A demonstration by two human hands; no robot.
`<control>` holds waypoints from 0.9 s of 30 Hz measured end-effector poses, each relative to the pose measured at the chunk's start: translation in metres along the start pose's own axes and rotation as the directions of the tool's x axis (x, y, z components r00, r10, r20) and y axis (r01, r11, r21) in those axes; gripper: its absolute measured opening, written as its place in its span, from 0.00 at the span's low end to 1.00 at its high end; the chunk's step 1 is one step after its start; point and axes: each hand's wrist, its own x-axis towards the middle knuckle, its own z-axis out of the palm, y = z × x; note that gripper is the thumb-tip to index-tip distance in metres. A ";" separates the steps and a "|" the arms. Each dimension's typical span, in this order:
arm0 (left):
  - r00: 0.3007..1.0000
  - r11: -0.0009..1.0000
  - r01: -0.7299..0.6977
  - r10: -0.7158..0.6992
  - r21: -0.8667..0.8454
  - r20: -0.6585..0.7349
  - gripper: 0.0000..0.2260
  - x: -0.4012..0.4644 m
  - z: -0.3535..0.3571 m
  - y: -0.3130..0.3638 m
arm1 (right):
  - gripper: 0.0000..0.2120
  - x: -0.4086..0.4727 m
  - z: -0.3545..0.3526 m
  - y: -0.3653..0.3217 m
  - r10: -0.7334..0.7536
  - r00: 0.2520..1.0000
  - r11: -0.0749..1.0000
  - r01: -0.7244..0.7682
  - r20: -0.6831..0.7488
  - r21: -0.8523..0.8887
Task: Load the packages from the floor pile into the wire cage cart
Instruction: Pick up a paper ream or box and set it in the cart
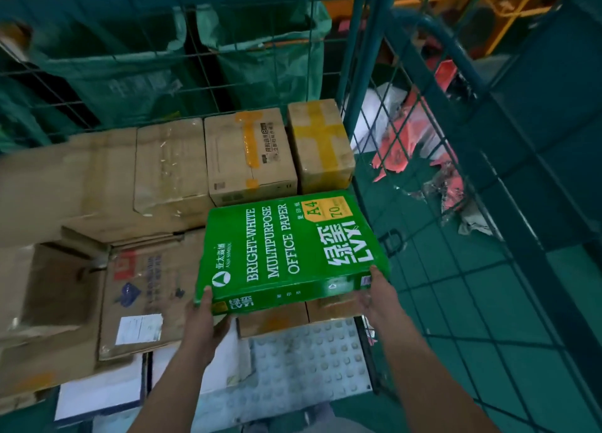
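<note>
Hands (208, 318) gripping "LVYI" A4 paper ream (290, 250)

Two bare forearms, no sleeves in view. Left hand (203, 315) and right hand (379, 297) gloveless; no watch, rings or bands seen. Near edge, between the arms: blurred grey clothing (293, 424), type unclear.

Green floor (488, 302) under dim light — green sacks (107, 58) hang behind, orange-red wrappers (404, 146) litter the right, yellow frames (508, 12) beyond.
</note>
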 end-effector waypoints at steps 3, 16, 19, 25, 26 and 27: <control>1.000 0.998 0.014 -0.016 0.054 0.027 0.19 0.007 0.011 -0.002 | 0.23 0.018 0.004 -0.011 0.001 1.000 1.000 -0.001 0.015 0.005; 0.997 0.986 0.072 -0.066 0.149 -0.040 0.18 0.039 0.044 -0.031 | 0.24 0.035 0.005 -0.011 0.118 0.989 0.976 -0.099 0.091 -0.193; 0.995 0.978 0.078 -0.065 0.194 -0.072 0.29 0.044 0.051 -0.036 | 0.24 0.042 0.007 -0.006 0.137 0.988 0.981 -0.127 0.065 -0.147; 0.991 0.944 0.093 -0.057 0.316 -0.120 0.49 0.058 0.049 -0.045 | 0.15 0.041 0.012 0.005 0.147 0.986 0.968 -0.126 0.084 -0.215; 0.991 0.949 0.100 -0.068 0.298 -0.116 0.48 0.058 0.050 -0.043 | 0.13 0.039 0.011 0.005 0.161 0.982 0.963 -0.135 0.097 -0.233; 0.992 0.952 0.099 -0.071 0.288 -0.107 0.45 0.056 0.051 -0.041 | 0.14 0.039 0.009 0.006 0.165 0.981 0.962 -0.137 0.103 -0.235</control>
